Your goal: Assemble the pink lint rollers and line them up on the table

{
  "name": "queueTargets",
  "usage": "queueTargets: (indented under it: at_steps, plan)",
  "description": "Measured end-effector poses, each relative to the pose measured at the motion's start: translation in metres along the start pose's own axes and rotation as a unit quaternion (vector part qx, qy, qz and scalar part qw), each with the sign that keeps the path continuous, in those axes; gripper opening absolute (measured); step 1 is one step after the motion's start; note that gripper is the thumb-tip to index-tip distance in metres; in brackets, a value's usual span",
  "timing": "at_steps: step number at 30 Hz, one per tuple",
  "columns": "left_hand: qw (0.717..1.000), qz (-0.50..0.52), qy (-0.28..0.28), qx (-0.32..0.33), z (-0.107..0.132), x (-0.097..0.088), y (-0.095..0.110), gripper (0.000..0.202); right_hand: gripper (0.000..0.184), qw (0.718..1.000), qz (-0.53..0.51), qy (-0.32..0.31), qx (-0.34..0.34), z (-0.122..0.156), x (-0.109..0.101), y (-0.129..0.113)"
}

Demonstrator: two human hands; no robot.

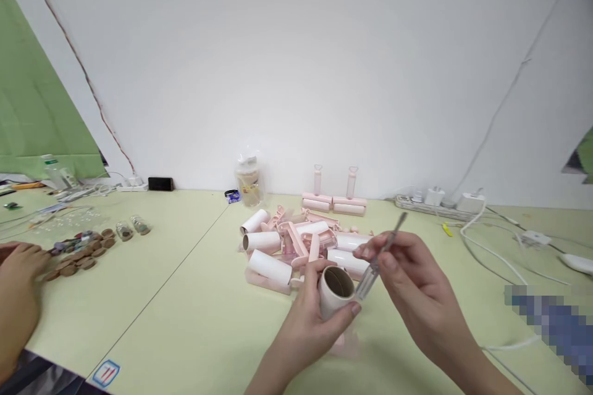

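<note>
My left hand (319, 311) grips a white lint-roller roll (330, 307), its open cardboard core tilted up toward me. Just to the right, my right hand (414, 274) pinches a slim screwdriver (370, 274) with a clear handle. Its metal tip points up and away, while the handle end is close beside the roll's rim; I cannot tell whether they touch. Beyond my hands lies a heap of pink lint-roller parts (296, 237) and white rolls (270, 267). Two pink lint rollers (349, 205) with upright handles stand against the wall.
A bagged drink cup (250, 185) stands behind the heap. At right are a power strip (433, 207) with chargers and white cables (498, 259). Another person's hand (23, 265) is at left by brown round pieces (76, 259) and two small glass jars (124, 231).
</note>
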State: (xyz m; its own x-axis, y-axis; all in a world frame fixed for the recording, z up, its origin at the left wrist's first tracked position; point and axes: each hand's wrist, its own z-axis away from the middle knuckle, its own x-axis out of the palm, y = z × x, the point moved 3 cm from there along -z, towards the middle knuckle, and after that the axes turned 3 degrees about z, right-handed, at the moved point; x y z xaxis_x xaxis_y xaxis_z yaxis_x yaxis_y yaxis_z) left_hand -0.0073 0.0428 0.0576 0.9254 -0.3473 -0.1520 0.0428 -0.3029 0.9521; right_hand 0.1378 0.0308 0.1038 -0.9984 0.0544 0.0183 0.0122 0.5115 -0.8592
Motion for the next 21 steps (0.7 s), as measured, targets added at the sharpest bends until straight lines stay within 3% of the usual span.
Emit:
queueTargets:
  at_steps: [7, 12, 14, 17, 18, 19, 21]
  plan:
    - [1.0, -0.009, -0.017, -0.019, 0.001, 0.0, -0.01, 0.041, 0.009, 1.0, -0.021, 0.018, -0.01, 0.003, 0.008, 0.012]
    - [0.998, 0.057, 0.007, 0.006, 0.003, 0.001, -0.007, 0.04, 0.022, 0.986, 0.085, -0.138, 0.043, 0.015, 0.016, 0.034]
    - [0.998, 0.06, 0.021, 0.014, 0.002, 0.003, -0.009, 0.038, 0.042, 0.977, 0.09, -0.175, 0.079, 0.023, 0.017, 0.044]
    - [0.996, 0.064, 0.06, 0.007, -0.003, 0.004, -0.014, 0.042, 0.097, 0.967, 0.078, -0.174, 0.171, 0.032, 0.017, 0.059]
    - [0.994, 0.076, 0.08, 0.006, -0.005, 0.005, -0.014, 0.043, 0.106, 0.96, 0.083, -0.177, 0.199, 0.034, 0.018, 0.063]
    - [0.99, 0.092, 0.103, 0.009, -0.006, 0.005, -0.012, 0.044, 0.106, 0.954, 0.096, -0.187, 0.213, 0.035, 0.019, 0.066]
    - [0.98, 0.129, 0.148, 0.022, -0.009, 0.003, -0.004, 0.046, 0.078, 0.948, 0.143, -0.204, 0.196, 0.034, 0.023, 0.07]
